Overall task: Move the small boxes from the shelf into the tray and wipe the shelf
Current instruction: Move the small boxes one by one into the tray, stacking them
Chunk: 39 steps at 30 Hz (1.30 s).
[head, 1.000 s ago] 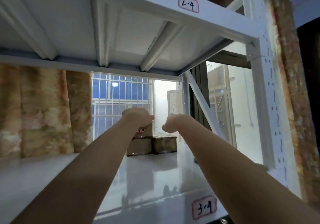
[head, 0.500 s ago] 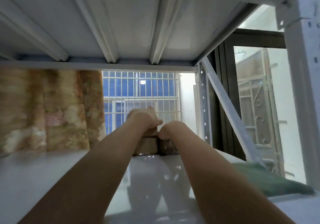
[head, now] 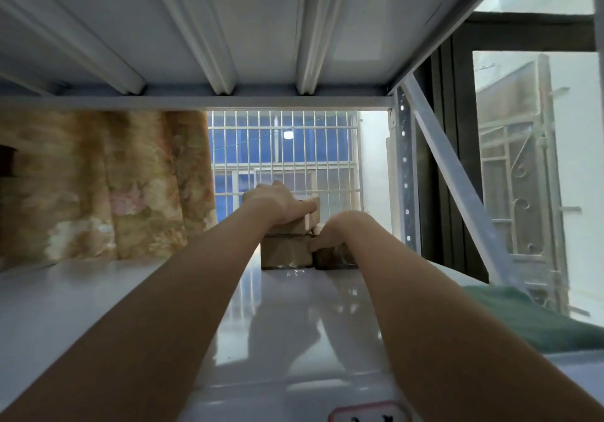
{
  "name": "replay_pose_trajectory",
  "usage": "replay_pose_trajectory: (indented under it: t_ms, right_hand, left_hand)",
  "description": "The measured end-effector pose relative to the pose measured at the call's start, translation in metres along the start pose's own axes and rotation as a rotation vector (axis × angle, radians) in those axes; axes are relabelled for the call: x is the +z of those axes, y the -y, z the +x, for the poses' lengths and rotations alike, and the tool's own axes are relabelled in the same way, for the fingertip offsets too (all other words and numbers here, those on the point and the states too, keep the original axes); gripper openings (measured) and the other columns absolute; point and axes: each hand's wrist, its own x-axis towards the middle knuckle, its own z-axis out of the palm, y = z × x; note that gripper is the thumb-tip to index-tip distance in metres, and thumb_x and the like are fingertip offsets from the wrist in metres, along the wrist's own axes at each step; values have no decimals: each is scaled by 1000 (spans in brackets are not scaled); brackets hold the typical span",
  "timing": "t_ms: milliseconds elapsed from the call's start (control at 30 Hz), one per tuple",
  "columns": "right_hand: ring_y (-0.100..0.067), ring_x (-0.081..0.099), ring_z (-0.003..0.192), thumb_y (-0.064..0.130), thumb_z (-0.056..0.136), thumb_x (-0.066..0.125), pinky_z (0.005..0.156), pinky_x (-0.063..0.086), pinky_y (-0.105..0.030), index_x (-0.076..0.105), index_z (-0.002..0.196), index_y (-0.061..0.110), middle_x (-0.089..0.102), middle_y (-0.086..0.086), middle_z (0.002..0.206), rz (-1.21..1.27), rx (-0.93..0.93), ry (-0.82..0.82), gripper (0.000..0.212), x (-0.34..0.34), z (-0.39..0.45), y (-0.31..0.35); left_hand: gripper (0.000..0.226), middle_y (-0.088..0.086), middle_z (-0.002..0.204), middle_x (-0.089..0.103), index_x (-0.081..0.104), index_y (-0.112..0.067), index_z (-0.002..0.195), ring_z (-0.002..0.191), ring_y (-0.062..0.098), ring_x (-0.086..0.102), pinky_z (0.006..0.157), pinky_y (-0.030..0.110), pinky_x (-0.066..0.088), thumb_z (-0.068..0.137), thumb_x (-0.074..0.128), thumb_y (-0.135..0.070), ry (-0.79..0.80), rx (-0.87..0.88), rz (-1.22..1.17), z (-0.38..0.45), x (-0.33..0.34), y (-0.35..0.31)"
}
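Step in hand: pick-up of small boxes at far back of shelf (head: 98, 297); tray not in view, wiping not yet begun.

Boxes: top box (head: 309, 214) is stacked on lower-L box (head: 284, 251); lower-R box (head: 333, 258) sits just beside it, touching. All are at the rear edge, in front of the barred window (head: 284, 147).

Left hand (head: 274, 204) is laid over the top box, fingers curled over its far side, thumb along the near top edge; box is judged gripped. Right hand (head: 330, 233) is set on the lower-R box at the seam between the two lower ones, thumb pressed on the near face; fingers are hidden behind, so a full grip can't be told, prob. grasping.

Green cloth (head: 529, 317) is lying at the shelf's R edge, untouched, likely for the wipe.

Next move, judged: boxes are to be lifted/pulled toward the front w/o toppling the stack, kept low under the upper shelf (head: 261, 29), then carried out to the tray.
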Motion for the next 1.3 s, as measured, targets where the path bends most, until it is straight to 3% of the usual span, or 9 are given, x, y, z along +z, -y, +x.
replay_pose_trajectory:
  t_ms: [67,133,267,400,567,667,800,1000,1300]
  right_hand:
    - [-31,59,91,51,72,58,83,49,-35,55,98,19,54,-7,86,31,3,-6,40,0,-6,-4]
    - [-29,60,91,49,67,63,75,49,-31,55,108,16,56,-6,96,102,53,-72,53,1,-9,-8]
    - [-29,50,116,54,66,68,76,43,-34,29,138,10,49,-11,126,287,148,-244,93,3,-15,-16]
    - [-30,42,120,50,70,69,86,45,-38,26,139,10,41,-14,129,352,167,-353,90,1,-20,-20]
    - [-30,38,119,42,69,70,72,44,-36,22,141,3,37,-15,129,322,198,-457,95,1,-22,-19]
    - [-27,36,119,49,64,72,55,33,-29,21,141,0,34,-13,131,353,192,-479,104,1,-20,-19]
    - [-26,36,121,60,59,72,68,33,-31,33,137,3,35,-10,133,424,126,-510,104,0,-17,-16]
    - [-31,46,118,49,65,77,77,45,-34,22,139,4,24,-13,137,581,31,-604,103,-5,-30,-13]
    - [-25,54,111,54,68,74,82,48,-33,23,138,3,45,-11,127,497,23,-758,101,-9,-42,-9]
  left_hand:
    - [101,18,145,39,19,-8,149,126,35,46,96,40,42,79,37,-79,-40,0,17,-2,1,3]
    - [102,18,149,33,17,-8,149,129,35,44,94,37,43,79,37,-79,-87,5,32,-5,-1,5]
    - [105,18,150,28,17,-6,149,132,35,39,94,37,42,77,43,-78,-133,-15,13,-12,-6,9]
    - [101,16,144,32,22,-6,145,131,32,37,97,38,40,74,57,-70,-213,-18,-57,-14,-8,11]
    - [103,17,143,28,23,-4,143,132,32,32,99,39,39,71,64,-66,-250,-19,-65,-11,-7,17]
    - [101,16,140,29,26,-4,140,129,30,33,95,38,41,69,69,-62,-277,-26,-123,-10,-8,21]
    - [100,15,135,28,31,-2,136,126,30,32,91,36,43,66,74,-59,-318,-19,-177,-13,-11,22]
    - [96,13,132,30,36,-2,130,124,27,35,86,33,43,64,74,-61,-403,-60,-253,-16,-13,18]
    - [102,15,133,31,21,0,135,109,27,53,79,34,49,69,72,-59,-434,-76,-434,-13,-14,20]
